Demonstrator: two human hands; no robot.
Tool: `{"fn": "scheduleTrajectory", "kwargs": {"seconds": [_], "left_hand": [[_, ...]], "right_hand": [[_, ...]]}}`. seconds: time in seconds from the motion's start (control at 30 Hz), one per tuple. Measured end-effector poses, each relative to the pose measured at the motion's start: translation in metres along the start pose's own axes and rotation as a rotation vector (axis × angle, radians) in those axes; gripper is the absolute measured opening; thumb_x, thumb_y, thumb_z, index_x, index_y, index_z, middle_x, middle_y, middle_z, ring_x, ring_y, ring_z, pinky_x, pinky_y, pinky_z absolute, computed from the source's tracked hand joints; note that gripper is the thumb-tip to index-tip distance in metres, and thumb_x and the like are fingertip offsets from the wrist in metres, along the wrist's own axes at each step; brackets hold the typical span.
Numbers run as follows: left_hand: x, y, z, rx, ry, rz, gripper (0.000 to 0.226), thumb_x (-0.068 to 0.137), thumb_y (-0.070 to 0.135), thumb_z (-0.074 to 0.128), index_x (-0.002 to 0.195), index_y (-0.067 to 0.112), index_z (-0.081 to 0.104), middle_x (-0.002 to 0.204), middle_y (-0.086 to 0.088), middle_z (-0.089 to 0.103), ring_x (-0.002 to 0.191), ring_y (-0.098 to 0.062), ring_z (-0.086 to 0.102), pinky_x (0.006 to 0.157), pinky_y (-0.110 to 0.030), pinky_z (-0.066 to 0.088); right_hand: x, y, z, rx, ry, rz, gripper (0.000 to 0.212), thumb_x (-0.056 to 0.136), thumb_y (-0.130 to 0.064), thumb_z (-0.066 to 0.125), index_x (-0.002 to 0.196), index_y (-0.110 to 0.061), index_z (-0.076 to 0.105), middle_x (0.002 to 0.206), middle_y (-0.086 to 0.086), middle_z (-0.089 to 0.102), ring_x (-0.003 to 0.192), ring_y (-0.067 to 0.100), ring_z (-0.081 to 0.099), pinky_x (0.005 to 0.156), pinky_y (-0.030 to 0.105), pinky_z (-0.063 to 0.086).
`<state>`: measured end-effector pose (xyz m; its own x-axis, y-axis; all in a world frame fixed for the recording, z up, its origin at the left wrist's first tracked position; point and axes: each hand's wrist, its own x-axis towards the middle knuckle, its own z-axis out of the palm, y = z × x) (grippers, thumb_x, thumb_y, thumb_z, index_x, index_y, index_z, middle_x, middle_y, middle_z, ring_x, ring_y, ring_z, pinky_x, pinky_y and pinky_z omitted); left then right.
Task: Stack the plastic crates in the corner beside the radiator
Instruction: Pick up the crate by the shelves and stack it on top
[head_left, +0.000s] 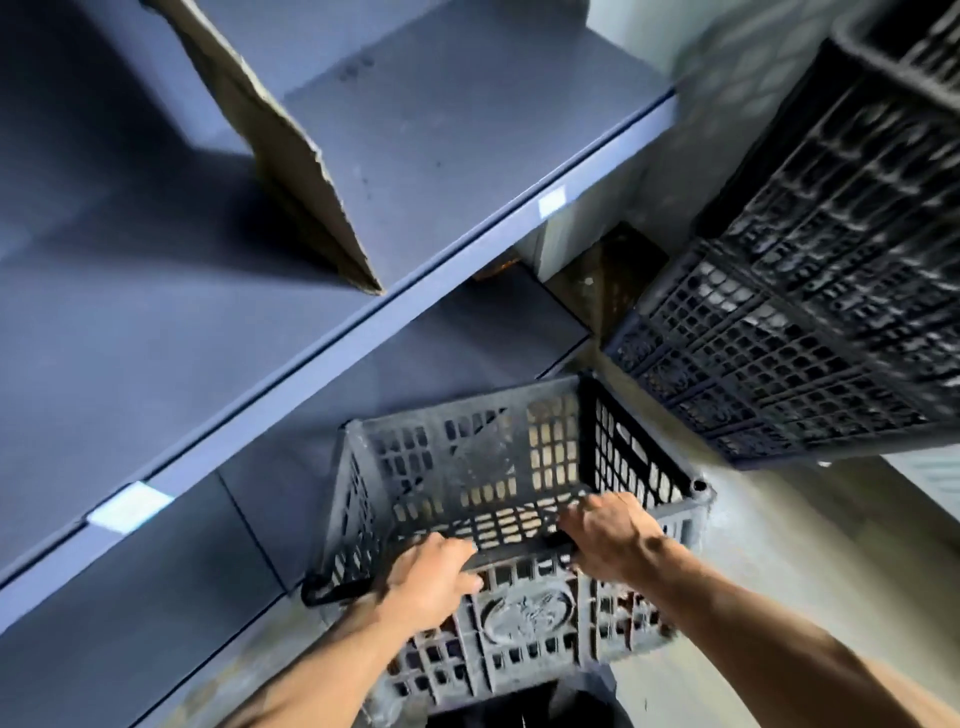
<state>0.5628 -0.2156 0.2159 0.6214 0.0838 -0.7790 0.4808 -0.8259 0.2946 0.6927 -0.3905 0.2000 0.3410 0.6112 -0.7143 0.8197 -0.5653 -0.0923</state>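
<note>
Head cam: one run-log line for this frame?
left hand: gripping near rim | right hand: gripping near rim | grey crate: held, empty | crate stack: right | blue shelving: left

Dusty matt plastic crate (498, 483); smooth painted shelf (441, 156); rough cardboard (270, 135).

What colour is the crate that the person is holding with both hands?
The crate is dark grey, dusty plastic with a lattice of openings, seen in the head view.

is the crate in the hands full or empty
Empty: through the crate the bare lattice bottom shows, with both hands gripping its near rim.
</note>
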Motion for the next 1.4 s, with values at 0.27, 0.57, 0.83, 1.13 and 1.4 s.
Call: {"fn": "scheduleTrajectory", "kwargs": {"seconds": [0.27, 0.57, 0.83, 1.13, 1.4], "left_hand": [[-0.033, 0.048, -0.028, 0.336, 0.005, 0.340, 0.025, 0.096, 0.038, 0.058, 0.102, 0.015, 0.062, 0.056, 0.010, 0.040, 0.051, -0.005, 0.043, 0.067, -0.022, 0.037], [-0.096, 0.131, -0.063, 0.567, 0.041, 0.595, 0.029, 0.096, 0.040, 0.057, 0.113, 0.016, 0.060, 0.086, 0.000, 0.071, 0.084, -0.019, 0.067, 0.069, -0.027, 0.042], [-0.161, 0.201, -0.088, 0.730, 0.219, 0.743, 0.047, 0.095, 0.052, 0.051, 0.133, 0.025, 0.054, 0.123, -0.001, 0.068, 0.112, -0.024, 0.062, 0.093, -0.039, 0.047], [-0.257, 0.268, -0.109, 0.819, 0.374, 0.841, 0.026, 0.096, 0.041, 0.052, 0.110, 0.020, 0.058, 0.093, -0.002, 0.071, 0.088, -0.023, 0.065, 0.069, -0.034, 0.043], [-0.331, 0.301, -0.134, 0.862, 0.487, 0.914, 0.021, 0.095, 0.040, 0.057, 0.105, 0.022, 0.057, 0.089, -0.003, 0.070, 0.085, -0.026, 0.065, 0.076, -0.039, 0.051]], "right_hand": [[-0.107, -0.012, 0.045, 0.254, 0.147, 0.267, 0.041, 0.100, -0.048, 0.038, 0.111, -0.013, 0.057, 0.094, 0.003, 0.061, 0.074, 0.020, 0.049, 0.071, 0.030, 0.038], [-0.235, -0.015, 0.014, 0.362, 0.272, 0.497, 0.024, 0.100, -0.035, 0.049, 0.108, -0.017, 0.062, 0.086, -0.001, 0.067, 0.074, 0.019, 0.065, 0.071, 0.033, 0.056], [-0.347, -0.009, -0.024, 0.260, 0.440, 0.585, 0.025, 0.097, -0.031, 0.054, 0.116, -0.016, 0.059, 0.096, 0.004, 0.070, 0.079, 0.023, 0.064, 0.074, 0.035, 0.055], [-0.447, -0.010, -0.045, 0.190, 0.598, 0.696, 0.029, 0.087, -0.041, 0.062, 0.108, -0.021, 0.061, 0.097, 0.006, 0.072, 0.091, 0.032, 0.069, 0.073, 0.038, 0.054], [-0.523, -0.025, -0.071, 0.118, 0.746, 0.739, 0.027, 0.088, -0.040, 0.065, 0.107, -0.020, 0.061, 0.090, 0.003, 0.072, 0.082, 0.027, 0.068, 0.069, 0.035, 0.055]]}}
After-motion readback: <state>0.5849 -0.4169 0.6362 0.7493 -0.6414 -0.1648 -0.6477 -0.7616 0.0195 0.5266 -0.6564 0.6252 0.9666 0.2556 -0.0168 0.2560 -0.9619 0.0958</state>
